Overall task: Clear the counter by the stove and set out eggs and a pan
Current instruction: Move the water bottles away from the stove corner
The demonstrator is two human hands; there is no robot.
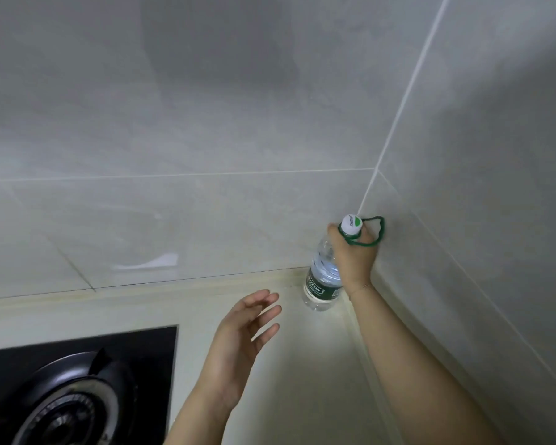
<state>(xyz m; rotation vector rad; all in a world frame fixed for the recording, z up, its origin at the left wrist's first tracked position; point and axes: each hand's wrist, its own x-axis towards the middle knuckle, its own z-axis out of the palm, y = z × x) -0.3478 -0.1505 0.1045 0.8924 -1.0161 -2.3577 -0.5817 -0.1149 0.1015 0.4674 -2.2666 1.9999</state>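
Right hand [353,252] is clasped around the neck of a clear water bottle [323,277] with white cap and green label, held tilted in the tiled corner, its base at the cream counter [302,364]; contact cannot be judged. Left hand [241,338] is held released, fingers spread, above the counter beside the black gas stove [77,387].

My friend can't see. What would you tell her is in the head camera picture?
A right hand grips the neck of a water bottle with a white cap and a green loop, in the corner of a pale counter by grey tiled walls. The left hand hovers open nearby, and a black stove burner sits at lower left.
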